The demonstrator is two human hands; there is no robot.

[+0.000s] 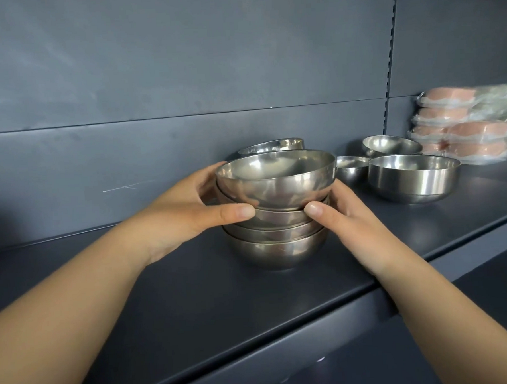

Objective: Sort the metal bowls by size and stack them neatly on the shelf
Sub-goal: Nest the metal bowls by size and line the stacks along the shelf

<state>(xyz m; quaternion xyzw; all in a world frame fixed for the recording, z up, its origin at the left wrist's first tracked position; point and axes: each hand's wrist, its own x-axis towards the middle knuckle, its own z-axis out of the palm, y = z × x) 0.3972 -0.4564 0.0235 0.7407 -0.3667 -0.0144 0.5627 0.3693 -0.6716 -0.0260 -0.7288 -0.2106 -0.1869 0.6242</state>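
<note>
Two bare hands are flanking a stack of metal bowls (276, 217) standing on a dark grey shelf (193, 290), whose flat matte surface is running from lower left to upper right under a smooth grey back panel (150, 79) with a slotted upright (391, 58) at the right. The stack is standing upright with every bowl opening upward, its long axis vertical; the bowls are round, polished and steel-coloured, nested so that only their rims are showing below the top bowl (276, 178). The left hand (188, 216) is gripping the stack from the left, thumb lying across the front and fingers curling round the far side. The right hand (341, 213) is gripping it from the right, thumb tip pressing on the front. Behind the stack another bowl (273, 145) is peeking out. To the right, well apart, three loose bowls are sitting close together: a large one (414, 179), a middling one (392, 144) and a small one (352, 168). Beyond them, plastic-wrapped pink packs (462, 125) are lying piled up.
</note>
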